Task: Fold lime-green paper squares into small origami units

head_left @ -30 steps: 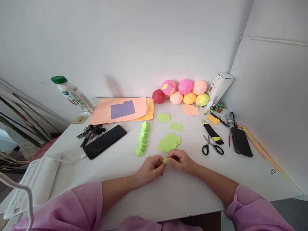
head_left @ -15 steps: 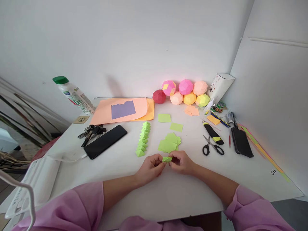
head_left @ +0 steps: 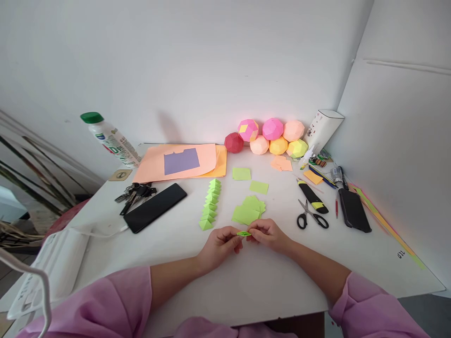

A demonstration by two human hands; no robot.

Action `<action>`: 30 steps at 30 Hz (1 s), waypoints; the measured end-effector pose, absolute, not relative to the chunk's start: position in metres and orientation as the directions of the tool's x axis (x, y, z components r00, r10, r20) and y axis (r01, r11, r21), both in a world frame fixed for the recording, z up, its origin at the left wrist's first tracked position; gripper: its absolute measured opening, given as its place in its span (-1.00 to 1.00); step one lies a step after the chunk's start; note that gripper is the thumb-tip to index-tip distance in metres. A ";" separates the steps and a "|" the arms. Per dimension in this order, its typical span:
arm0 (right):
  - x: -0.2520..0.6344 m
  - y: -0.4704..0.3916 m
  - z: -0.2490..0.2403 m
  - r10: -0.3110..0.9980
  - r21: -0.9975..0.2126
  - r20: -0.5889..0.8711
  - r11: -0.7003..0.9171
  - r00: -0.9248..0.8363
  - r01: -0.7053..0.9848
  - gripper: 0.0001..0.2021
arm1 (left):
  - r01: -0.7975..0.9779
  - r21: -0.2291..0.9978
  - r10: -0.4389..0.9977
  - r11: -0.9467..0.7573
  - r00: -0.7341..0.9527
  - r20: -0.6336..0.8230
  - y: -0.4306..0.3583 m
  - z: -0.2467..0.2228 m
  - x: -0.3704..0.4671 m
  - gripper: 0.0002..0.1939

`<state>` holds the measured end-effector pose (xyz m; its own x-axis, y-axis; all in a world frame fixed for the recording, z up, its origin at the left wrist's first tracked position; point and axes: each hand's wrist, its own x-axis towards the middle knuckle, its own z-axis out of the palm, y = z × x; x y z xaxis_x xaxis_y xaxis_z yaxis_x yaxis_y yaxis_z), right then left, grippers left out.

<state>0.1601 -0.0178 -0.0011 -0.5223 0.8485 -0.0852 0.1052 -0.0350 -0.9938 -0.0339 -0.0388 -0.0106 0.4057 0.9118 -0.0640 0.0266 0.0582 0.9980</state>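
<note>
A small folded green paper is pinched between both hands near the table's middle. My left hand grips its left end with thumb and fingers. At its right end, the fingers of my right hand are closed on it. Just beyond the hands lies a loose pile of green paper pieces, with two green rectangles further back. To the left, a row of folded green pieces runs away from me.
Scissors, a cutter and a dark phone lie right. Keys, a black phone and a bottle are left. Paper balls stand against the wall, beside orange sheets.
The folded green paper has been tilted and now shows as a thinner shape. My fingers have shifted slightly around it. The whole view has moved a little.
</note>
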 end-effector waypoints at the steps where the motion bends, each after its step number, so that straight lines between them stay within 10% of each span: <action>1: 0.162 -0.017 -0.001 0.836 -0.995 -0.081 -0.034 -0.543 0.096 -0.80 | 0.042 0.999 0.917 0.011 0.397 -0.026 -0.039 -0.011 -0.034 -0.73; 9: 0.166 -0.017 0.000 0.744 -0.992 -0.092 -0.125 -0.662 -0.001 -0.77 | 0.216 0.799 0.805 -0.561 0.370 0.465 -0.043 -0.012 -0.041 -0.77; 18: 0.163 -0.017 0.001 0.746 -0.977 -0.154 -0.211 -0.648 -0.011 -0.81 | 0.331 0.483 0.585 -0.811 0.478 0.655 -0.045 -0.011 -0.042 -0.71; 22: 0.161 -0.019 0.002 0.768 -0.980 -0.171 -0.196 -0.617 0.028 -0.83 | 0.276 0.621 0.664 -0.733 0.490 0.566 -0.048 -0.011 -0.041 -0.67; 30: 0.158 -0.025 0.003 0.810 -0.990 -0.141 -0.098 -0.569 0.107 -0.87 | 0.213 0.976 0.873 -0.053 0.484 -0.059 -0.040 0.004 -0.038 -0.64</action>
<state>0.1579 -0.0249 0.0027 -0.5689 0.8102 -0.1412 0.1065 -0.0976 -0.9895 -0.0375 -0.0404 0.0041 0.4839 0.8732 -0.0586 0.2135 -0.0529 0.9755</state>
